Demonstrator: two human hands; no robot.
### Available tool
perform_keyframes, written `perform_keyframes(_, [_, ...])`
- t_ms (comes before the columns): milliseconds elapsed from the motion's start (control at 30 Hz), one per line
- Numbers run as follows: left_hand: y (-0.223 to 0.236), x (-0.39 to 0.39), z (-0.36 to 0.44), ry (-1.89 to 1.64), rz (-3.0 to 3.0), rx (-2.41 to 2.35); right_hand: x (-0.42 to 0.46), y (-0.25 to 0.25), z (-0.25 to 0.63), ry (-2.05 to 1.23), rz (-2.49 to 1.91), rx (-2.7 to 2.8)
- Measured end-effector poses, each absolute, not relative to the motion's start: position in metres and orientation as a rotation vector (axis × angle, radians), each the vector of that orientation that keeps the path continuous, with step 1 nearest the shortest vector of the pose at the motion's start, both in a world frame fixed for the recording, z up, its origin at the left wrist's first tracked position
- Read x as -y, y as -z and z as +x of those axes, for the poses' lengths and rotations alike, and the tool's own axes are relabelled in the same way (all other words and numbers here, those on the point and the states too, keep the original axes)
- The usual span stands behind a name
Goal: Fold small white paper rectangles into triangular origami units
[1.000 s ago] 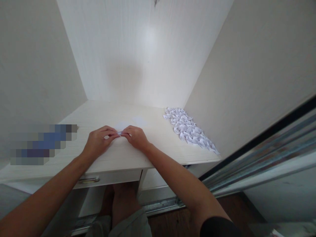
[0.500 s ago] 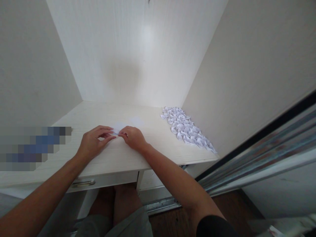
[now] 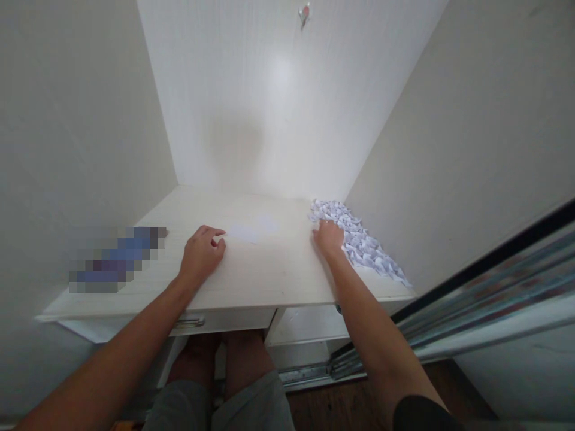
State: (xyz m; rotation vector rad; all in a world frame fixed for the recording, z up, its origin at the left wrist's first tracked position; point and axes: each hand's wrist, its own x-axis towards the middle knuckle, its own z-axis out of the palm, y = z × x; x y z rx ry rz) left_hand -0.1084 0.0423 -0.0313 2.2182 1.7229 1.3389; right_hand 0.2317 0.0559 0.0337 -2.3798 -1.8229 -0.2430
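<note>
My left hand (image 3: 204, 250) rests on the white desktop with thumb and index finger apart, holding nothing. Just beyond its fingertips lies a small white paper piece (image 3: 243, 233), flat on the surface. A second pale paper piece (image 3: 268, 224) lies flat behind it to the right. My right hand (image 3: 330, 239) is at the left edge of a pile of folded white paper pieces (image 3: 366, 246), covering part of it. Its fingers are curled downward, and whatever is in them is hidden from view.
The desk (image 3: 269, 272) sits in a nook between pale walls, with a drawer handle (image 3: 189, 323) at its front. A blurred-out bluish item (image 3: 123, 254) lies at the left. On the right runs a sliding-door track (image 3: 507, 293). A small hook (image 3: 304, 15) is on the back wall.
My hands have parted from the small piece they both held. The right hand has moved right to the paper pile; the left has opened near the flat papers. The view has shifted.
</note>
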Motion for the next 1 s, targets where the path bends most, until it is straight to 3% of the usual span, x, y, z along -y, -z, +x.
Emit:
perform_keyframes(267, [0.032, -0.047, -0.112, -1.312, 2.062, -1.858, -0.101, -0.020, 0.133, -0.071, -1.949, 2.298])
perform_keyframes(533, [0.033, -0.057, -0.117, -1.340, 1.788, -1.790, -0.115, -0.011, 0.147, -0.188, -1.867, 2.264])
perform_keyframes(733, [0.019, -0.097, -0.119, -1.264, 1.686, -1.462, -0.127, -0.009, 0.167, -0.378, -1.633, 2.025])
perform_keyframes(900, [-0.005, -0.134, -0.081, -1.229, 1.682, -1.129, -0.130, -0.011, 0.172, -0.788, -1.426, 1.894])
perform_keyframes(1000, [-0.004, -0.139, -0.054, -1.116, 1.551, -0.878, -0.127, -0.008, 0.172, -1.366, -1.162, 1.675])
